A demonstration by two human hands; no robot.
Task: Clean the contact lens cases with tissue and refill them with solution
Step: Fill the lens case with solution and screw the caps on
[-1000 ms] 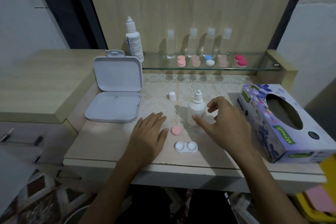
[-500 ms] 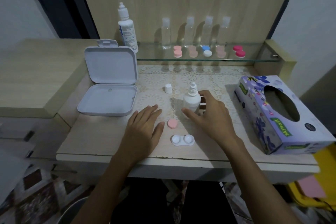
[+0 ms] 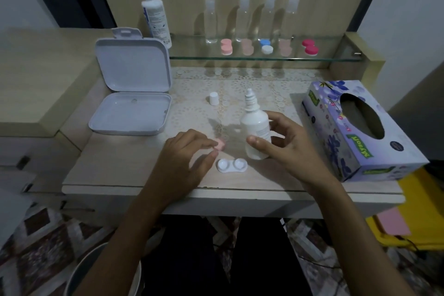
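A white two-well contact lens case (image 3: 232,165) lies open near the table's front edge. My right hand (image 3: 286,149) grips a small white solution bottle (image 3: 255,127), uncapped and upright, just right of the case. The bottle's white cap (image 3: 213,98) stands further back on the lace mat. My left hand (image 3: 185,161) pinches a pink case lid (image 3: 219,146) at its fingertips, just left of and behind the case. A purple tissue box (image 3: 355,127) sits at the right.
An open white plastic box (image 3: 131,103) lies at the left. The glass shelf (image 3: 264,57) at the back holds a tall solution bottle (image 3: 155,14), several small clear bottles and several coloured lens cases. A yellow bin (image 3: 413,214) stands below at the right.
My right hand has closed round the small bottle and lifted it nearer the case. My left hand, flat on the table before, now pinches the pink lid.
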